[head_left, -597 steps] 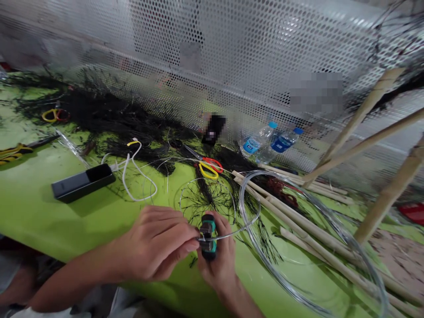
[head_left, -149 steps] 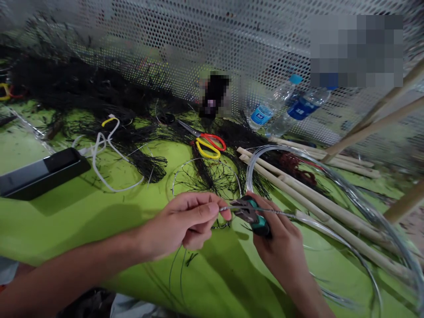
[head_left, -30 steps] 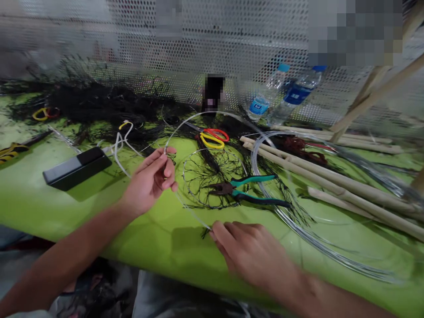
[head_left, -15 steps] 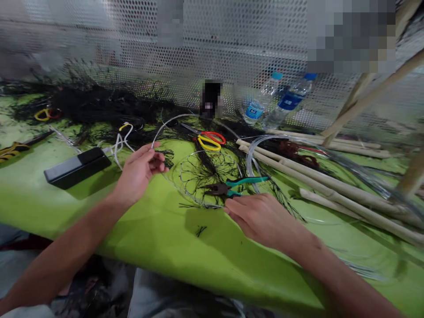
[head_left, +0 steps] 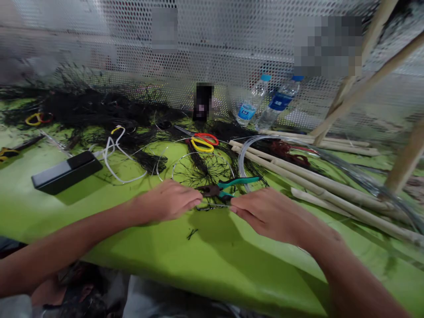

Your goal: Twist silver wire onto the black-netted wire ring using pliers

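My left hand point(head_left: 168, 201) and my right hand point(head_left: 265, 214) are low over the green table, both closed. Between their fingertips runs a short stretch of thin metal wire point(head_left: 215, 206), gripped at each end. Just behind them a wire ring with black netting point(head_left: 206, 170) strung across it lies on the table. Pliers with teal handles point(head_left: 228, 183) rest over the ring's near side, their dark jaws by my left fingertips. The thumb and fingertips of each hand are partly hidden.
Behind the ring lie red-and-yellow scissors point(head_left: 202, 142). A black box point(head_left: 67, 171) and white cord point(head_left: 124, 181) are left. On the right are a wire coil point(head_left: 243, 159), bamboo poles point(head_left: 308, 183) and two water bottles point(head_left: 247, 108). Black netting point(head_left: 99, 108) is heaped along the perforated wall.
My left hand has come right and down from the raised wire loop to beside my right hand. The large loop has been drawn in and sits lower. My right hand stays by the pliers.
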The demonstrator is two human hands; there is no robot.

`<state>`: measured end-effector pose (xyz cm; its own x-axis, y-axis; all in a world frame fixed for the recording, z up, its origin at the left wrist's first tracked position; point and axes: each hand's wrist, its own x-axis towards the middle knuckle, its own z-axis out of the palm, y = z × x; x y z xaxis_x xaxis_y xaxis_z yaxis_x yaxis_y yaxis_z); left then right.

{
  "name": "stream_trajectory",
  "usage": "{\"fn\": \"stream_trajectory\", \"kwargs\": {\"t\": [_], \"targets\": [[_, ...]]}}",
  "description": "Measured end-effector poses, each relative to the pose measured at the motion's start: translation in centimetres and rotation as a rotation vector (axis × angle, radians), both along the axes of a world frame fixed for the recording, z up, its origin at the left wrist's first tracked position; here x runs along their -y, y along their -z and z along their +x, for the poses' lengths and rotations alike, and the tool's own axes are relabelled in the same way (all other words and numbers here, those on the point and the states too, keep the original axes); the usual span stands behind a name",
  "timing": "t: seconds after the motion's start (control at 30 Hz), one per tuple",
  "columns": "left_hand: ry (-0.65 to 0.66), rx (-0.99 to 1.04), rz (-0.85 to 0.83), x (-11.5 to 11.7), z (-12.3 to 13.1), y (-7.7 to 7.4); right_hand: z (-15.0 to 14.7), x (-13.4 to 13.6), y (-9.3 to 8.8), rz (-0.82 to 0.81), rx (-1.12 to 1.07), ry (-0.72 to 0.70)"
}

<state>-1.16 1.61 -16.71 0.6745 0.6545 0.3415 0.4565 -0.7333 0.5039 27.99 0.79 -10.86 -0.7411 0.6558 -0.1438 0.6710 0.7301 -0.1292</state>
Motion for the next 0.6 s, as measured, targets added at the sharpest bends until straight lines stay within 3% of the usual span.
{"fn": "stream_trajectory", "kwargs": {"t": [0.17, 0.37, 0.5, 0.6], "targets": [[0.036, -0.057, 0.072, -0.8, -1.1, 0.9, 2.9, -0.9, -0.4, -0.176, -0.11, 0.081], [0.138, -0.138, 0.16, -0.5, -1.5, 1.5, 3.6, -1.1, 0.1, -0.401, -0.028, 0.207], [0.176, -0.172, 0.256, -0.3, -1.4, 1.9, 3.7, -1.1, 0.3, -0.395, 0.001, 0.286], [0.16, -0.125, 0.314, -0.1, -1.1, 1.6, 4.1, -1.1, 1.1, -0.312, -0.016, 0.268]]}}
